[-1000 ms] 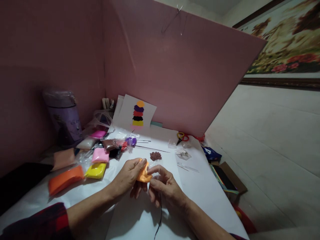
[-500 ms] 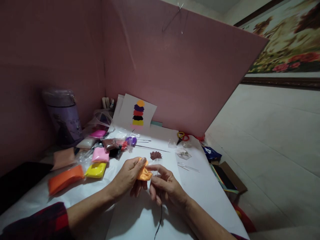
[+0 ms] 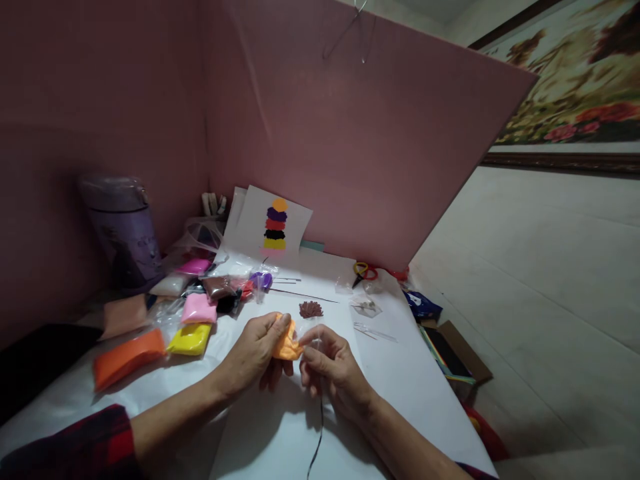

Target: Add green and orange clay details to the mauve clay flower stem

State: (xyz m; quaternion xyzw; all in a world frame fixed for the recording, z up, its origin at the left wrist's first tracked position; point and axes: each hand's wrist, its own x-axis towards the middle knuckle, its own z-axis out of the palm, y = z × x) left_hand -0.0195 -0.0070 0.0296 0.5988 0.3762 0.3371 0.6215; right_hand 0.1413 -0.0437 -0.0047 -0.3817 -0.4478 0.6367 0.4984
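A lump of light orange modelling clay (image 3: 287,341) is gripped by my left hand (image 3: 259,348), thumb on top and fingers underneath. From the other side my right hand (image 3: 327,363) pinches the edge of the clay between thumb and forefinger. Some clear plastic shows around the right fingertips. Below that hand a thin dark strand (image 3: 319,440) runs down over the white paper; whether the hand holds it is hidden. Just beyond both hands sits a small brown textured clay piece (image 3: 311,309).
Clay packets, including an orange packet (image 3: 130,358) and a yellow packet (image 3: 190,339), lie left. A purple tumbler (image 3: 123,233) stands behind them. Scissors (image 3: 363,273) and thin tools (image 3: 373,331) lie right. A card with colour patches (image 3: 295,227) leans on the pink panel (image 3: 340,133).
My right fingertips have closed in on the clay's edge, and the clay looks flatter and a little reshaped. The view has shifted slightly.
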